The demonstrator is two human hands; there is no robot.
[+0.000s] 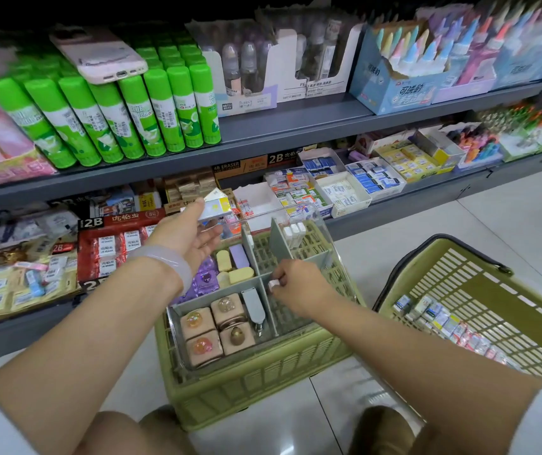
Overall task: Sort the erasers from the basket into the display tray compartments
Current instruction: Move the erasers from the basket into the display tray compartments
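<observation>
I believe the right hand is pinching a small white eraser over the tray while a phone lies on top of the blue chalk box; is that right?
Not quite: the head view shows the phone lying on the green glue sticks, not the chalk box. The right hand does pinch a small white eraser over the tray.

basket (479, 290) cut off at right, erasers (433, 318) inside blurred (labels unreadable)
</observation>
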